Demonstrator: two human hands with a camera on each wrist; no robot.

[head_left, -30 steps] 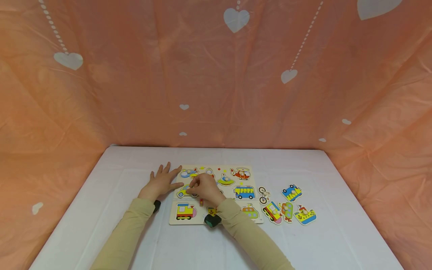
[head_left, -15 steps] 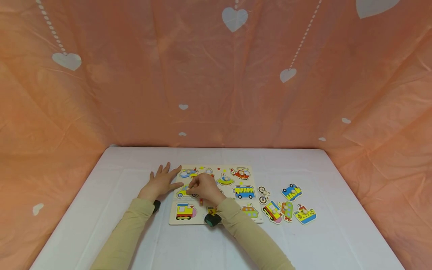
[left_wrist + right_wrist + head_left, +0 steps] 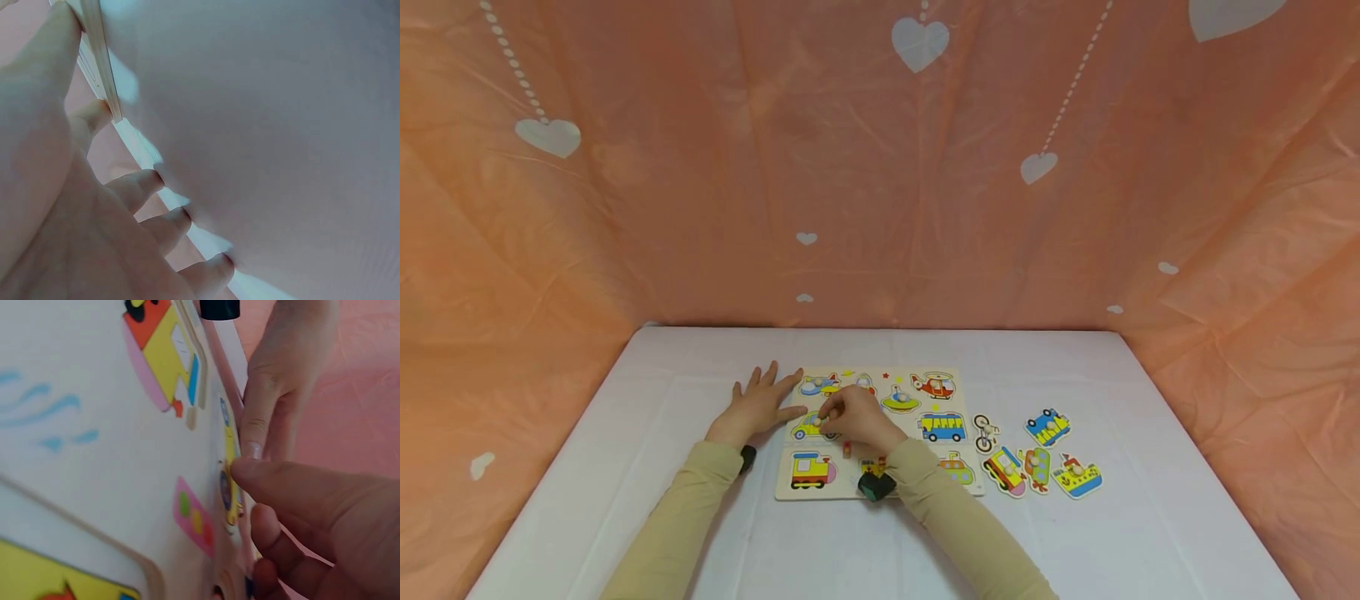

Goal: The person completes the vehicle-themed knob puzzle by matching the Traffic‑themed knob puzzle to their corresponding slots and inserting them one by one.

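A wooden puzzle board (image 3: 865,492) with vehicle pictures lies on the white table. My right hand (image 3: 857,419) reaches over it, thumb and fingertips pinched at the small knob of the yellow car puzzle piece (image 3: 807,427), which sits in its place at the board's left side. In the right wrist view the thumb (image 3: 269,475) is right at the car's face, with the other fingers curled below. My left hand (image 3: 754,410) lies spread at the board's left edge. Its thumb and one finger touch that edge in the left wrist view; the other fingertips (image 3: 215,269) rest on the table.
Right of the board lie loose knobbed pieces: a bicycle (image 3: 986,433), a bus (image 3: 1049,427), a train (image 3: 1004,472), a submarine (image 3: 1037,469) and a ship (image 3: 1078,477). A helicopter piece (image 3: 935,385) and a flying saucer piece (image 3: 902,400) sit in the board. A pink curtain (image 3: 880,208) stands behind.
My right wrist has shifted slightly to the right, and the car's knob shows more plainly beside the fingertips. The left hand and the loose pieces have stayed in place.
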